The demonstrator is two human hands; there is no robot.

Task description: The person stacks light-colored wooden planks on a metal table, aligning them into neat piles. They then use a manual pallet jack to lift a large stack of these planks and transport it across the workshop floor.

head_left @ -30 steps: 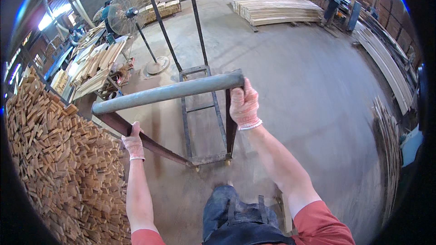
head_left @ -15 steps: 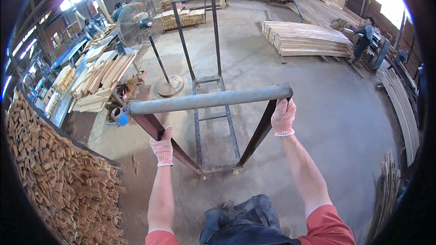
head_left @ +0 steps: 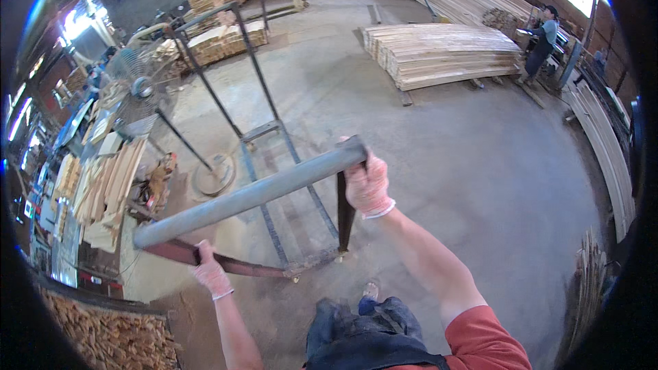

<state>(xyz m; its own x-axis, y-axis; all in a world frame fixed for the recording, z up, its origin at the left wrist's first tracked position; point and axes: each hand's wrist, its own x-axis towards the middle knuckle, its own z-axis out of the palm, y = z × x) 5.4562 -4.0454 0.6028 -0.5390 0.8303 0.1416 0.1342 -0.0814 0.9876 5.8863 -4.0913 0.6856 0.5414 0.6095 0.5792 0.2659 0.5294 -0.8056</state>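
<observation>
Far floor: I see a low stack of long planks (head_left: 442,55), a person in blue (head_left: 541,44) just beside its right end.
Left: pedestal fan (head_left: 140,85); cut wood pieces (head_left: 110,181) near its base.
Bottom-left corner: wood-scrap heap (head_left: 113,336).

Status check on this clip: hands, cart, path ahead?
Both hands, left and right, gripping the grey handle bar. Empty metal cart on concrete. Standing fan ahead-left.

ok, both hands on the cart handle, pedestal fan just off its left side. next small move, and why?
Probably ease the cart slightly right while pushing on. Both gloved hands grip it: the right hand at the right end of the grey handle bar, the left hand lower, near the reddish side rail. The pedestal fan's round base sits close by the frame's left rail, while bare concrete floor lies ahead and right.
</observation>
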